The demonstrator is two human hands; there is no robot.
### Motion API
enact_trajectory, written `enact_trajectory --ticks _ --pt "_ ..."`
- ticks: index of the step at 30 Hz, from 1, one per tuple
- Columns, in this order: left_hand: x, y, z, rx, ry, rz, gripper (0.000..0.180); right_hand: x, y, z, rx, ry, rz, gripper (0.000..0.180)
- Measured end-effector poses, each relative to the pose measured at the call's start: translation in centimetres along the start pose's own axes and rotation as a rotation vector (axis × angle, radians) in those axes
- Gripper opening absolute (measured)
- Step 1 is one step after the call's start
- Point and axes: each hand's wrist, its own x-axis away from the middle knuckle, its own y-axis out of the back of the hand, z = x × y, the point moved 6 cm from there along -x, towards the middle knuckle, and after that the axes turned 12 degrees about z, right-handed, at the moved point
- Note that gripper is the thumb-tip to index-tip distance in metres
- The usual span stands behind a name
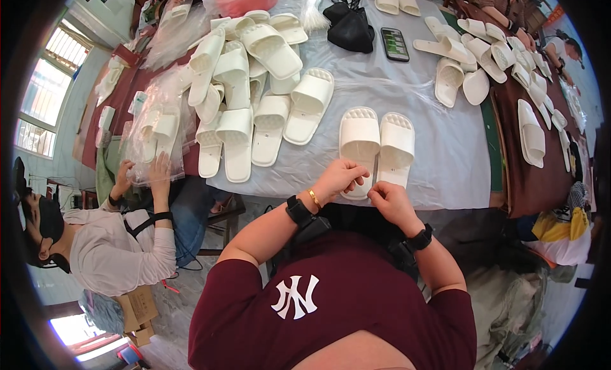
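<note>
We are in what looks like a small packing workshop. We see a long counter (445, 172) under a thin plastic sheet, with a big heap of white slippers (272, 50) on it. More slippers (531, 133) lie on a dark red cover (541, 192) at the right. At the left, a co-worker (121, 242) touches a clear bag (168, 95) with slippers inside. We also see brown cardboard boxes (138, 308) and a window with bars (43, 99).

Front slippers (359, 137): 2. Far slippers (386, 2): 2. Left slipper pile (232, 78): at least 8; overlap hides the rest. Right slipper group (450, 77): at least 8, exact count unclear. Phone (395, 44): 1. Wearer's hands (338, 177): 2. Black wristbands (297, 209): 2. Gold bracelet (314, 199): 1.
</note>
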Motion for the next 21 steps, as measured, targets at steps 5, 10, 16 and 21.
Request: enact_trajectory --ticks 5,10,16,21 --pt "0.8 1.0 -1.2 -0.249 0.119 -0.069 0.039 -0.2 0.1 -0.5 0.032 -0.061 -0.036 0.020" --pt "0.7 4.0 -3.9 -0.422 -0.044 -0.210 0.039 -1.6 0.3 -1.1 0.042 -0.118 -0.052 0.021" --pt "-1.2 6.9 -9.1 -0.821 -0.386 -0.497 0.032 -5.8 0.9 0.4 0.114 -0.020 -0.230 0.020" --pt "-5.8 8.1 -10.8 -1.093 -0.287 -0.509 0.038 -6.8 0.6 1.0 0.295 -0.011 -0.375 0.021"
